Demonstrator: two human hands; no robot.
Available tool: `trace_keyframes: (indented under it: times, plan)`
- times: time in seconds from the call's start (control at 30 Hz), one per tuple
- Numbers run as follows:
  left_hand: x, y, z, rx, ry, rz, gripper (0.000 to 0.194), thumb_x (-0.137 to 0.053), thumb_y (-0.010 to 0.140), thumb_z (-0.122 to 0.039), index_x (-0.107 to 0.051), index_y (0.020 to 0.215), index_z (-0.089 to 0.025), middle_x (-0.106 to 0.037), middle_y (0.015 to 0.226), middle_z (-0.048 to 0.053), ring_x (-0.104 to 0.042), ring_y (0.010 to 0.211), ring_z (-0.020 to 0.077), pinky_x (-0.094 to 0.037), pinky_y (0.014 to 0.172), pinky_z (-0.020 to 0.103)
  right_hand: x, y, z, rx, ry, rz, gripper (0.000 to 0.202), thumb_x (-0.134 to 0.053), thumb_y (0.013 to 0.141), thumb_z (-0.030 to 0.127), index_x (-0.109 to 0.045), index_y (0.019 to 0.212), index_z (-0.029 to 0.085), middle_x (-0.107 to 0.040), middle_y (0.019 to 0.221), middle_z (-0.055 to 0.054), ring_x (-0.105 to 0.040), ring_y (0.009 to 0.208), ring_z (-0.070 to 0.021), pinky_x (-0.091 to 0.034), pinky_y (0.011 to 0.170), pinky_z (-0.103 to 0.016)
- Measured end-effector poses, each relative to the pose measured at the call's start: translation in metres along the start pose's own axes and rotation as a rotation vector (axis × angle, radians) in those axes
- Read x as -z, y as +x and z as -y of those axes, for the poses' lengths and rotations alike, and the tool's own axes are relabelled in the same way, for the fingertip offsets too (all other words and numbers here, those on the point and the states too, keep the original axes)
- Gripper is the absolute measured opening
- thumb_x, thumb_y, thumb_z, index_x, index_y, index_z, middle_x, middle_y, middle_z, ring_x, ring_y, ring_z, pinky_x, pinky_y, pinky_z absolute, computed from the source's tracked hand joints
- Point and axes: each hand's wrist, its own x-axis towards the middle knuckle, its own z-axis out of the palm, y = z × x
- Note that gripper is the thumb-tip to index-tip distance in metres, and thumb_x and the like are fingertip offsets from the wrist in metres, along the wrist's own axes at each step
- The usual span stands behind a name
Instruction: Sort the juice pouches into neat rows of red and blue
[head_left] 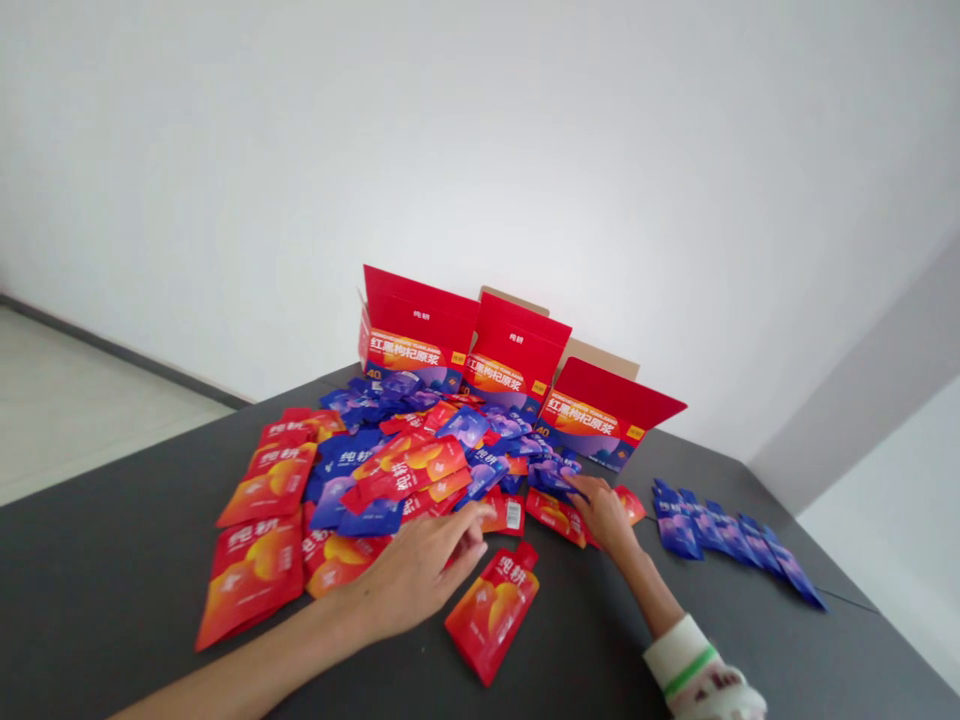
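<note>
My left hand [431,575] hovers over the front of a heap of drink pouches, its fingers loosely bent and apart, with no pouch visible in it. Close to its fingertips lies a red pouch [513,514] with a barcode label. Another red pouch [495,610] lies alone in front of the heap, between my hands. My right hand [604,515] reaches into the heap's right side, fingertips closed at the edge of a blue pouch [553,478]; its thumb is partly hidden. Red pouches [553,517] lie beneath and beside that hand.
Three red printed cartons [416,345], [510,365], [600,415] stand with raised flaps behind the heap. Overlapping red pouches [259,565] form a column at left. A row of blue pouches [724,530] lies at right on the dark table [600,650]. A white wall rises behind.
</note>
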Motion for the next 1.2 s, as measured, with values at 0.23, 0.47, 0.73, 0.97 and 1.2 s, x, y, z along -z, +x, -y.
trace_keyframes:
  times: [0.23, 0.47, 0.73, 0.97, 1.2]
  plan:
    - [-0.007, 0.006, -0.005, 0.195, -0.65, 0.073, 0.034, -0.049, 0.095, -0.046, -0.057, 0.114, -0.02, -0.064, 0.115, 0.009, -0.062, 0.108, 0.0232, -0.051, 0.088, 0.033, 0.061, -0.022, 0.059, 0.166, 0.059, -0.353, 0.028, -0.052, 0.093, 0.021, -0.074, 0.107, 0.029, -0.066, 0.122, -0.007, -0.048, 0.123, -0.0275, -0.044, 0.102, -0.05]
    - [-0.011, -0.002, -0.029, 0.272, -1.086, 0.218, 0.044, -0.059, 0.09, -0.05, -0.06, 0.124, -0.023, -0.069, 0.116, 0.008, -0.063, 0.109, 0.0233, -0.05, 0.092, 0.036, 0.066, -0.071, 0.167, 0.341, 0.242, -0.419, 0.034, -0.057, 0.091, 0.016, -0.071, 0.111, 0.04, -0.052, 0.137, -0.002, -0.04, 0.129, -0.0301, -0.039, 0.104, -0.056]
    - [-0.017, -0.007, -0.031, 0.137, -0.687, -0.064, 0.032, -0.05, 0.096, -0.045, -0.066, 0.097, -0.017, -0.068, 0.081, 0.002, -0.061, 0.073, 0.0176, -0.047, 0.065, 0.026, 0.059, -0.069, 0.184, -0.144, 0.803, -0.306, 0.022, -0.054, 0.094, 0.035, -0.057, 0.114, 0.024, -0.064, 0.108, -0.008, -0.061, 0.097, -0.021, -0.051, 0.084, -0.036]
    - [-0.018, -0.01, -0.031, 0.056, -0.47, -0.081, 0.039, -0.044, 0.098, -0.041, -0.059, 0.073, -0.016, -0.056, 0.064, -0.002, -0.05, 0.06, 0.0134, -0.037, 0.053, 0.023, 0.05, -0.065, 0.208, -0.307, 1.235, -0.046, 0.03, -0.06, 0.088, 0.048, -0.061, 0.091, 0.018, -0.065, 0.08, -0.002, -0.058, 0.067, -0.0131, -0.048, 0.06, -0.024]
    - [-0.02, -0.01, -0.031, 0.029, -0.496, -0.148, 0.036, -0.05, 0.094, -0.046, -0.064, 0.08, -0.016, -0.059, 0.068, 0.0, -0.052, 0.065, 0.0154, -0.043, 0.058, 0.024, 0.051, -0.074, 0.21, -0.407, 1.274, 0.017, 0.044, -0.05, 0.09, 0.059, -0.055, 0.067, 0.021, -0.048, 0.058, 0.002, -0.04, 0.052, -0.0121, -0.035, 0.045, -0.024]
